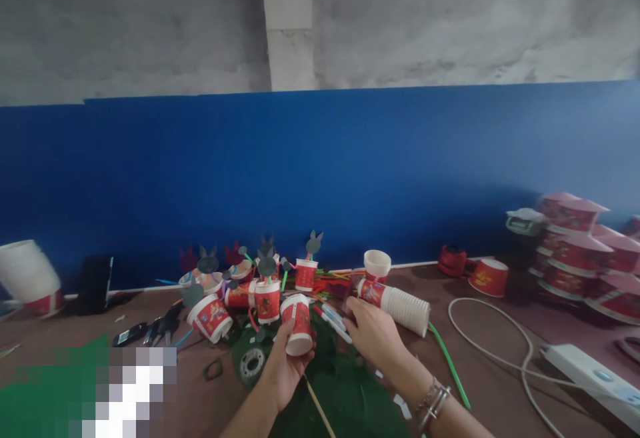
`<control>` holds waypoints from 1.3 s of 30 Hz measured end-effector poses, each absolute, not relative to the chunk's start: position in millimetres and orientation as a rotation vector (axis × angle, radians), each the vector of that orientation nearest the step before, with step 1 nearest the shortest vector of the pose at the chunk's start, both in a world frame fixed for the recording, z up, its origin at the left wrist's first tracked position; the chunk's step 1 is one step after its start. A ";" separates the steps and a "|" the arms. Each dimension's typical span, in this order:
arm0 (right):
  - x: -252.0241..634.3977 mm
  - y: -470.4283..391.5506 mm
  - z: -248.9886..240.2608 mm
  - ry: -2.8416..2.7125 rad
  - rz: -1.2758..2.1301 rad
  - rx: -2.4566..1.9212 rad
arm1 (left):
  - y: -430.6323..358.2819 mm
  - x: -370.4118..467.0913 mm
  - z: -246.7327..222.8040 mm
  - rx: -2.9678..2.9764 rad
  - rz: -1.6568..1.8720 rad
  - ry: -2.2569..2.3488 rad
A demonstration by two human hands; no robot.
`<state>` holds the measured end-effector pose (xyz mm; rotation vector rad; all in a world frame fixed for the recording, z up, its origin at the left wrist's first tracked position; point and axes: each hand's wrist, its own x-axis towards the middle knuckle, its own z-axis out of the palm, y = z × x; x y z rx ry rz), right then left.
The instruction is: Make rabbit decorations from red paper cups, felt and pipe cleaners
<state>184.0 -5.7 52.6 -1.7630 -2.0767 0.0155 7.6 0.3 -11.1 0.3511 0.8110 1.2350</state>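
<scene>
Red-and-white paper cup [302,318] is tilted in the left hand [284,366], over a dark green sheet [345,395] on the brown table [425,385]. The left hand's thumb and fingers are curled round the cup's side, a firm-looking hold, with a white round end turned toward the camera.

The right hand [369,323] reaches in from the other side, wrist in bracelets [434,406], its fingers bent over white marker pens [336,326]; how wide its grip is, and whether it has hold of anything, I cannot tell. Just beyond it a stack of nested paper cups [400,308] lies on its side, a green strip [453,365] running from near its end toward the viewer.

Behind the left hand stand and lean more red cups, one upright [267,303] and one tipped over [210,318], among grey eared cutouts [314,243]. A roll of tape [251,363] lies beside the left hand, and a thin stick [320,403] slants below it. Keys [159,331] lie farther left. At the right are a white power strip [597,381], its cable [527,351] and piled red cups with pink brims [575,251].
</scene>
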 end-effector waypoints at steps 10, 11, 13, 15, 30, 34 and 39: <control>167.3 -15.8 55.4 -1.851 0.811 -1.415 | 1.8 7.7 -14.2 0.349 1.248 0.740; 163.9 -14.7 50.0 -1.823 0.972 -1.387 | 2.5 7.9 -14.4 0.346 1.249 0.736; 156.6 -12.1 36.7 -1.735 1.209 -1.380 | 3.7 8.7 -14.4 0.346 1.253 0.750; 149.6 -10.1 23.5 -1.677 1.327 -1.391 | 4.5 9.9 -13.6 0.324 1.265 0.778; 132.9 -5.4 -13.6 -1.542 1.447 -1.204 | -0.1 12.1 -6.5 0.367 1.080 0.790; 133.0 -4.3 -14.8 -1.546 1.449 -1.202 | 0.6 12.3 -6.3 0.347 1.077 0.801; 133.6 -5.7 -8.6 -1.555 1.491 -1.185 | 0.8 12.4 -7.0 0.336 1.085 0.793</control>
